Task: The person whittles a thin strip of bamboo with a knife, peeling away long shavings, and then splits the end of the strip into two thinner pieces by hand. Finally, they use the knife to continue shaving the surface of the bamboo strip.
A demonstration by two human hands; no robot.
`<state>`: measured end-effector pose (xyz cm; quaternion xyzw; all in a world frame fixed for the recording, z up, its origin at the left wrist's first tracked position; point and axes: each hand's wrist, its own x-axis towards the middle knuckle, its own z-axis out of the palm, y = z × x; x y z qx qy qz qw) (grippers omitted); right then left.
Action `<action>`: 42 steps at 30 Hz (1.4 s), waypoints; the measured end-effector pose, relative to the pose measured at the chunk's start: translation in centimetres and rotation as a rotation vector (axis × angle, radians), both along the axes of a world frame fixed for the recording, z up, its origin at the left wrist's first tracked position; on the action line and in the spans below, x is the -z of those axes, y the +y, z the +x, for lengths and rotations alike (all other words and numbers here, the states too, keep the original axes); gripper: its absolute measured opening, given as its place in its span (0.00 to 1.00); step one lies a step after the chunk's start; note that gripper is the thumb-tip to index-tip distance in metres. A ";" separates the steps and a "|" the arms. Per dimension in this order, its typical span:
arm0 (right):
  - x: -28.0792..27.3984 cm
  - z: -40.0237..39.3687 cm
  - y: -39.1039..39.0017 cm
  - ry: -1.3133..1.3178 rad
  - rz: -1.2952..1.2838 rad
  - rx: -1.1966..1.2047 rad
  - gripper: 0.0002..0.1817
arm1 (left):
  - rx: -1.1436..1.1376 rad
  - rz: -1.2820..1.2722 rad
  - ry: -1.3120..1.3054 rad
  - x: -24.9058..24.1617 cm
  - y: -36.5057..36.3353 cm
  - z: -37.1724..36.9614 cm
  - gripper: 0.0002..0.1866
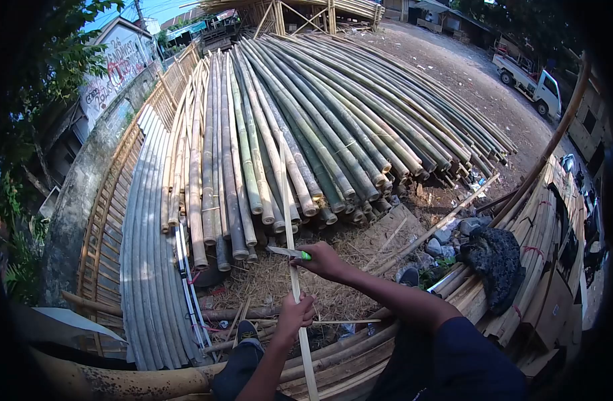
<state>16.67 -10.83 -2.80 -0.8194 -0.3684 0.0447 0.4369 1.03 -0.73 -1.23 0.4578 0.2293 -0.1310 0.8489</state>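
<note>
Seen from the wearer's own eyes, a long, pale strip of bamboo (308,361) rises from the bottom edge, between the person's legs, and leans slightly left as it runs away from the body. A dark shoe (246,331) shows to the left. The left hand (297,313) has its grip closed around the strip. Just beyond it, the right hand (323,260) has its grip clamped on the green handle of a knife (284,252), whose blade points left across the strip; whether the edge bites in, I cannot tell. Straw-like shavings (259,287) cover the ground past the hands. To the right, a dark, speckled cloth (493,267) lies over split bamboo; to the left are grey corrugated sheets (146,267). Farther off, a wide pile of bamboo poles (320,134) fans out, and a white truck (530,83) stands at upper right.
</note>
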 end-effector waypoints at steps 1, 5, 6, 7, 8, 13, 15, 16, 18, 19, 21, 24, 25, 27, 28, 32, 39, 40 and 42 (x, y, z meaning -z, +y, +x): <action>0.2 0.1 0.1 0.009 0.022 0.007 0.17 | -0.001 -0.001 0.001 0.0 0.0 0.0 0.11; 0.2 0.2 -0.2 0.039 0.002 0.022 0.15 | 0.033 0.011 -0.001 0.3 0.1 -0.1 0.12; 0.1 0.2 -0.2 -0.020 -0.037 0.024 0.14 | 0.044 0.011 -0.008 0.5 0.1 -0.1 0.12; 0.1 0.1 -0.2 -0.078 -0.075 0.027 0.13 | 0.044 0.011 -0.008 0.5 0.1 -0.1 0.12; 0.1 0.0 -0.2 -0.078 -0.075 0.027 0.13 | 0.044 0.002 -0.008 0.5 0.0 -0.1 0.12; 0.6 0.8 -0.5 -0.197 -0.337 0.127 0.11 | 0.063 -0.040 0.009 0.0 -0.2 -0.1 0.12; 0.3 2.2 -1.0 -0.138 -0.345 0.270 0.11 | 0.065 -0.063 0.017 -0.3 -0.2 -0.1 0.14; -0.1 2.7 -1.4 -0.114 -0.331 0.310 0.10 | 0.052 -0.065 0.029 -0.3 -0.2 -0.1 0.14; -0.9 3.3 -1.9 -0.094 -0.351 0.398 0.11 | 0.067 0.012 0.013 -0.3 -0.1 -0.1 0.14; -1.3 3.5 -2.0 -0.031 -0.326 0.407 0.14 | 0.041 0.007 0.038 -0.3 -0.1 -0.2 0.14; 0.0 4.1 -1.9 0.069 -0.034 0.330 0.13 | 0.051 0.129 -0.023 -0.4 -0.1 -0.1 0.14; -0.5 3.6 -1.5 0.188 0.209 0.022 0.11 | 0.055 0.243 -0.072 0.0 0.0 0.0 0.14; -1.1 3.0 -1.4 0.194 0.207 0.014 0.11 | 0.047 0.242 -0.066 0.1 0.1 0.0 0.14; -2.4 1.8 -1.2 0.243 0.133 -0.047 0.10 | 0.074 0.385 -0.086 0.6 0.4 0.1 0.14; -2.6 1.5 -1.2 0.253 0.116 -0.039 0.10 | 0.071 0.386 -0.083 0.8 0.5 0.1 0.14; -2.5 1.0 -1.3 0.176 0.100 -0.079 0.12 | 0.079 0.554 -0.122 1.3 0.4 0.0 0.14; -2.6 0.0 -0.8 0.251 -0.017 -0.073 0.16 | 0.065 0.081 -0.116 -0.1 0.9 0.2 0.14; -2.3 -0.1 -0.8 0.304 -0.045 -0.093 0.17 | 0.063 0.081 -0.115 -0.4 1.0 0.3 0.14; -2.0 -0.4 -0.8 0.195 -0.160 -0.173 0.17 | 0.044 -0.115 -0.081 -1.2 1.1 0.3 0.15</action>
